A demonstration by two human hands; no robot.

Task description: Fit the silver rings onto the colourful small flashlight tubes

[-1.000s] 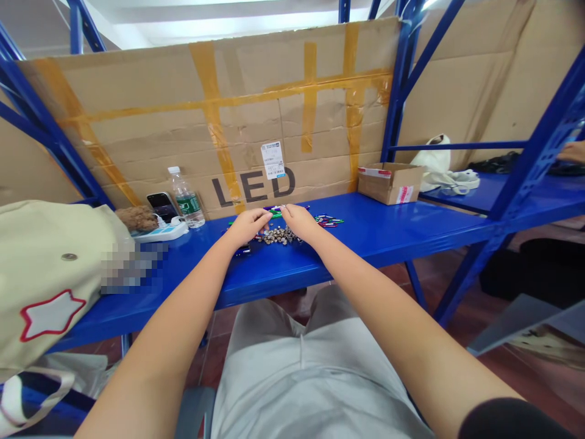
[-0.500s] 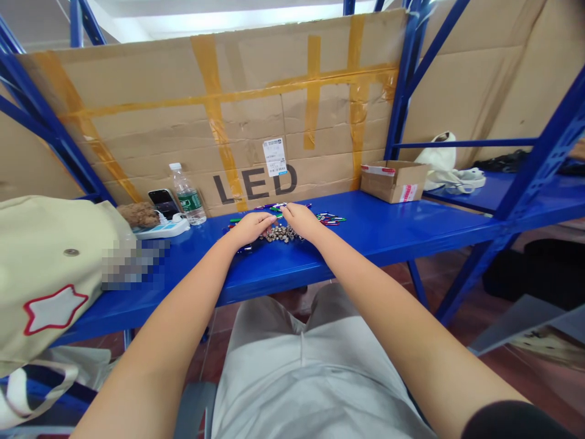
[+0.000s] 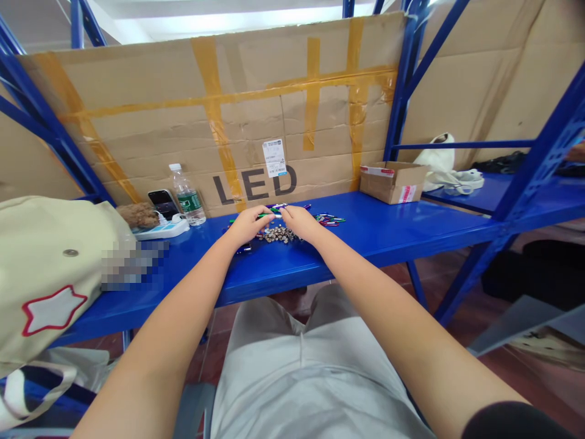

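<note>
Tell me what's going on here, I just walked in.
A person is seated at a blue metal shelf, both bare hands over a small heap of metal parts. The left hand is at a thin green piece; the right hand sits beside the heap, near some coloured clips.

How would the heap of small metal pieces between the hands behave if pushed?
Likely to scatter, not move as one: the heap looks like loose separate pieces. The glossy blue shelf may let them slide; their shape is too small to tell.
</note>
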